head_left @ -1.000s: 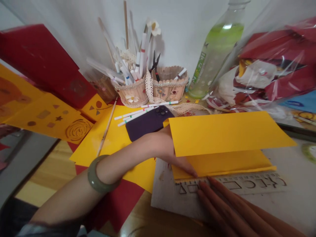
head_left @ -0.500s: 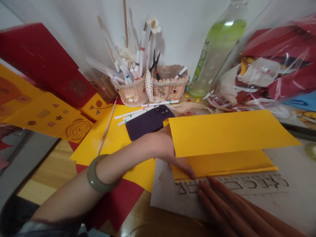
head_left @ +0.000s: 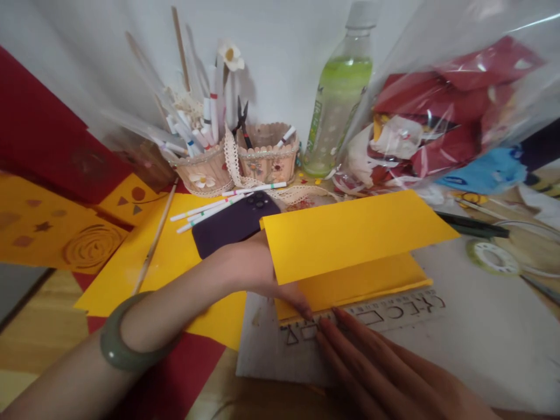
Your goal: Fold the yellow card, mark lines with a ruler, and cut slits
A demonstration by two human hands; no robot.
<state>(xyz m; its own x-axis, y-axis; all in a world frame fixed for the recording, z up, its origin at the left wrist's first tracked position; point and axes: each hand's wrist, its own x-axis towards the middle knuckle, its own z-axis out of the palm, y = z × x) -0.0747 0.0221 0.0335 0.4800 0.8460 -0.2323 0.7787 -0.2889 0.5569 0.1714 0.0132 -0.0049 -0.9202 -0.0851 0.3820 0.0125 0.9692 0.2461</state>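
Right hand [head_left: 376,359]: flat, fingers straight and side by side, gripping nothing; fingertips down on clear stencil ruler [head_left: 409,304], near its left end. Left hand [head_left: 249,265]: thumb stretched away from palm, tip down at near edge of yellow sheet [head_left: 356,236], right by the ruler and close to the right fingertips. Left fingers go behind the upper flap, so can't tell whether they're curled, spread or pinching paper. Green bangle [head_left: 125,341] on left forearm.

Yellow sheet is folded: upper flap raised and tilted, lower layer on white board [head_left: 485,338]. Ruler lies along the near edge of that lower layer, also on the board, cut-out shapes facing up.

Behind left wrist: dark phone [head_left: 231,227], white markers [head_left: 205,210] just beyond it. Thin brush [head_left: 155,239] lies on flat yellow paper [head_left: 184,233] further left. Tape roll [head_left: 492,258] on right part of board, well apart from both hands. Bottle with green liquid [head_left: 336,111] upright at back, beside clear plastic bag [head_left: 441,111] of red scraps.
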